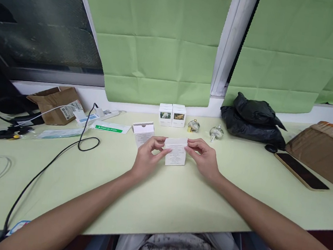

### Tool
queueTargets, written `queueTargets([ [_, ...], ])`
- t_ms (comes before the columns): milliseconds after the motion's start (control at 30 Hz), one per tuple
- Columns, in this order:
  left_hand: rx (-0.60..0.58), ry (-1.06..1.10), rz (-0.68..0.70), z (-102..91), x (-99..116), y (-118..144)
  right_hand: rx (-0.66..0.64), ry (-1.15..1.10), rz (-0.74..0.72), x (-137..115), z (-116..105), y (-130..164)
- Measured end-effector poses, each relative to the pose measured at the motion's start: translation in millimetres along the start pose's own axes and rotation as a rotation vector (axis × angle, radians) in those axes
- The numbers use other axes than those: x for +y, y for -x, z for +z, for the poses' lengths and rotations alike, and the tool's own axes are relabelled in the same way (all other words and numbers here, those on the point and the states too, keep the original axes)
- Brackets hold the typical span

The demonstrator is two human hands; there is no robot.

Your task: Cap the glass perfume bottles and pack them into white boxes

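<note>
Between my two hands is a small white box (175, 153) with fine print on the side facing me. My left hand (148, 157) grips its left edge, thumb on the printed face. At the right edge, my right hand (203, 158) pinches it between thumb and fingers. Just behind my left hand another white printed box (142, 131) has its top flap raised. Two small glass bottles with rounded bodies, one with a gold cap (193, 125) and one with a clear cap (216, 133), rest beyond my right hand.
White boxes with flower pictures (171, 117) stand at the back. Black plastic bags (252, 121), a phone (301, 171) and a large brown parcel (326, 151) lie right. On the left are an open cardboard box (56, 106), a looping black cable (57, 156) and a green-white packet (110, 127).
</note>
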State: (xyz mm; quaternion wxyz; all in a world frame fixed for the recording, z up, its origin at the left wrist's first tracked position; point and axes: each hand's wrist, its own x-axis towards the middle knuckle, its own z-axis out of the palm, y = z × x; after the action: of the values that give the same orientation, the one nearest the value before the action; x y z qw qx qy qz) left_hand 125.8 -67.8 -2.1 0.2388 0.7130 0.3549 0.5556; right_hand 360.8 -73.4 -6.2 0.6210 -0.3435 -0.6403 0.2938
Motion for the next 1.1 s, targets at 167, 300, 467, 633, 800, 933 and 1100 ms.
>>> queueTargets([
  [167,0.012,0.0,-0.013,0.3,-3.0,-0.2,-0.019,-0.048,0.054,2.5,-0.8,-2.6],
  [300,-0.028,-0.121,0.059,-3.9,-2.0,-4.6,-0.057,0.032,0.007,-2.8,-2.6,-6.7],
  [467,-0.111,-0.296,0.297,-11.6,1.3,-9.4,-0.134,0.216,-0.139,-13.5,-3.8,-6.0],
  [633,-0.132,-0.358,0.324,-12.9,0.8,-9.9,-0.162,0.318,-0.227,-13.5,-5.3,-5.8],
  [800,-0.082,-0.322,0.296,-10.6,2.2,-9.5,-0.14,0.345,-0.209,-12.8,-3.2,-4.4],
  [933,-0.029,-0.169,0.15,-6.7,1.4,-6.2,-0.084,0.33,-0.157,-10.6,-0.2,-1.0],
  [1100,-0.104,-0.079,-0.018,-3.0,-2.6,-1.0,-0.036,0.326,-0.021,-3.6,1.3,2.6],
])
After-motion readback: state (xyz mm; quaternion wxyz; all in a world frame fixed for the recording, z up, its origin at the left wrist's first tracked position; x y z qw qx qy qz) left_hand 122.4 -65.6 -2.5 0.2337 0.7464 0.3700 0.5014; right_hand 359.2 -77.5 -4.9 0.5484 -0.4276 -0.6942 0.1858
